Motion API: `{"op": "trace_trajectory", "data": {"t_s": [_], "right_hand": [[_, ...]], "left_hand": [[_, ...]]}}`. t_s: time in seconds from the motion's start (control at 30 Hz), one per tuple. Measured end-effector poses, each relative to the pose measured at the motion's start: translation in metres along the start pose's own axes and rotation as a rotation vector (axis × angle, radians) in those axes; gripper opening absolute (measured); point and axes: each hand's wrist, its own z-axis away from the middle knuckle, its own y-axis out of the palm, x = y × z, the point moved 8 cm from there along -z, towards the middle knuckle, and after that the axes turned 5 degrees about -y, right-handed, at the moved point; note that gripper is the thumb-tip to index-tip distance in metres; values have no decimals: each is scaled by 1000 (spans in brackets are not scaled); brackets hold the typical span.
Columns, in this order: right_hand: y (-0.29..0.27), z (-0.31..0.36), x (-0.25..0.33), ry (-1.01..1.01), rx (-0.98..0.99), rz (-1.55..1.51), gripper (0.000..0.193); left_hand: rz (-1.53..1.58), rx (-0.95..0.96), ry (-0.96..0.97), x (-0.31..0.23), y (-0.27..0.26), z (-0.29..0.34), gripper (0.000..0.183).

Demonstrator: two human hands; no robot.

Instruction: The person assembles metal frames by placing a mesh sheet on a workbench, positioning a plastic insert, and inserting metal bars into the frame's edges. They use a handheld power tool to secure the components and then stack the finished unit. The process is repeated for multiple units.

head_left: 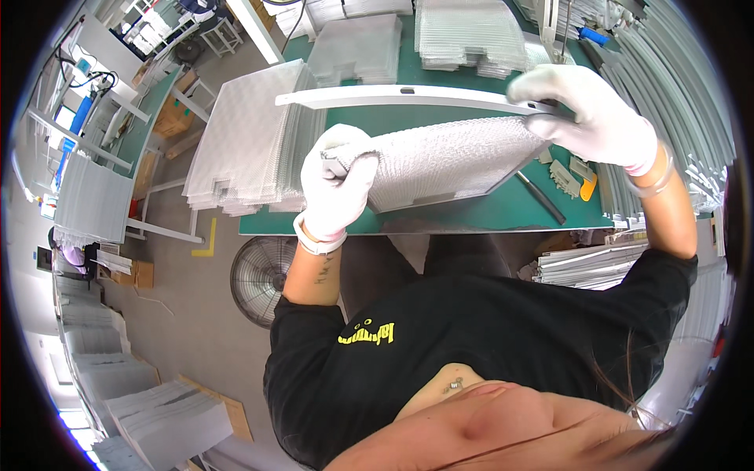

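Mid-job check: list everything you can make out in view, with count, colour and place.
mesh panel: one, silver-grey, raised between both hands
slotted strip: one, white, above the panel
worktable: one, green, beneath the hands
mesh panel stacks: at least three, whitish, table's left and back
black-handled tool: one, table's front right
small metal pieces: several, grey, beside that tool
curved piece: one, orange-yellow, beside them
round fan: one, grey, floor below table
floor marking: one, yellow, floor at left
stool: one, whitish, upper left
Far clutter: too small to count
left hand: one, white-gloved, gripping the panel's left end
right hand: one, white-gloved, at the strip's right end
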Motion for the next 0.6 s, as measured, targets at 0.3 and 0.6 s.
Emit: {"op": "trace_trajectory", "data": {"t_s": [0.3,0.6], "right_hand": [[0,29,-34,112,-487,-499,25],[45,100,-67,273,-766,-721,51]], "left_hand": [[105,-42,58,6,3,2,15],[103,-42,110,5,0,4,17]]}}
